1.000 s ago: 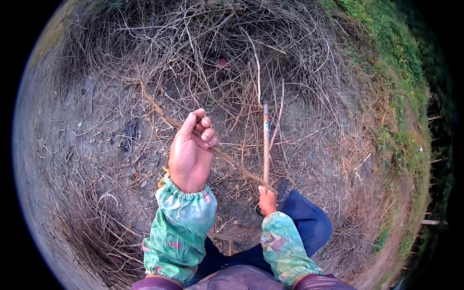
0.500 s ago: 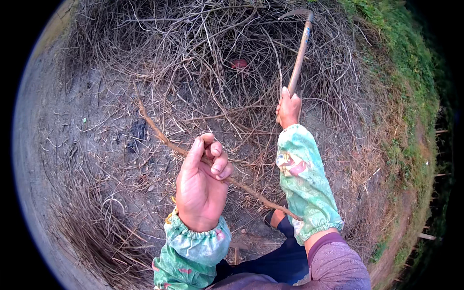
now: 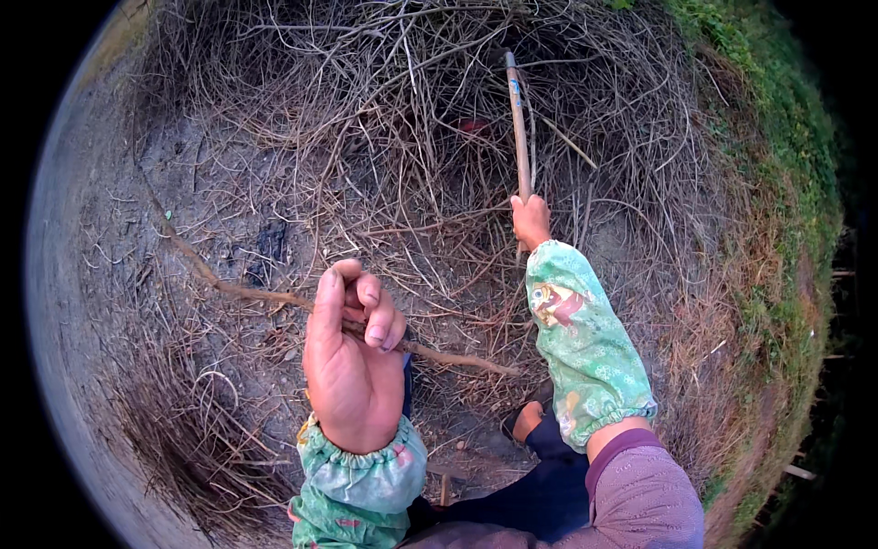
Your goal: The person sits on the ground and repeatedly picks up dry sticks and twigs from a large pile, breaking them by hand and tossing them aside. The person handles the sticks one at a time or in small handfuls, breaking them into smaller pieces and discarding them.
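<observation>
Brown stick passes through the left hand, fingers curled around it partway along, probably to balance its length. Well apart, the right hand wraps a wooden-handled tool low down, seemingly for reach; its far end meets the brush pile. Nearer left lies a twig bundle.

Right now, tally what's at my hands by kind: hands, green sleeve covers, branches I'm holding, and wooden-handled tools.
Hands: 2 (left hand, right hand)
Green sleeve covers: 2 (left cover, right cover)
Held branches: 1 (brown branch, left hand)
Wooden-handled tools: 1 (tool, right hand)
Total: 6
</observation>
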{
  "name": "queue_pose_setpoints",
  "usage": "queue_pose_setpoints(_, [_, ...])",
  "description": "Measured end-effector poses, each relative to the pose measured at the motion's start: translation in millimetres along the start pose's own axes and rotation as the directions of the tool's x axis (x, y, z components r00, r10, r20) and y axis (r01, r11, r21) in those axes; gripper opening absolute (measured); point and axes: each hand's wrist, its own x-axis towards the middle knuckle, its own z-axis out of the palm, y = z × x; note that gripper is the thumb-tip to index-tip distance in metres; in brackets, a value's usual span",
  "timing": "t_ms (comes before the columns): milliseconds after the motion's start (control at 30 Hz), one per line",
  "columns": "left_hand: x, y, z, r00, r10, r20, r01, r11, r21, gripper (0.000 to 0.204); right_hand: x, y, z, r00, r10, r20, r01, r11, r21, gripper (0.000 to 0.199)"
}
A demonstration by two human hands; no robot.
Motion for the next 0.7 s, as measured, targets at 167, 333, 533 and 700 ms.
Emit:
queue_pose_setpoints(167, [3.6,-3.9,7.6,0.998,0.048,-0.028,-0.048,0.999,-0.005,0.022,-101.4,2.1,-0.4,0.997,-0.074,-0.016,0.075,0.994,0.078,0.042])
queue_pose_setpoints(333, [9.8,-0.7,11.0,0.998,0.063,0.001,-0.063,0.997,-0.033,0.022,-302.2,84.7,-2.7,0.991,0.094,0.099,-0.090,0.995,-0.044,0.032])
queue_pose_setpoints(533, [14.6,-11.0,18.2,0.999,0.041,0.015,-0.041,0.998,-0.043,0.021,-311.9,137.7,-6.0,0.977,0.212,-0.009,-0.194,0.908,0.370,0.028])
queue_pose_setpoints(700, [15.1,-19.0,13.3,0.998,0.059,-0.003,-0.059,0.998,-0.019,0.025,-174.3,0.5,-27.4,0.921,-0.168,-0.351,0.271,0.924,0.270,0.031])
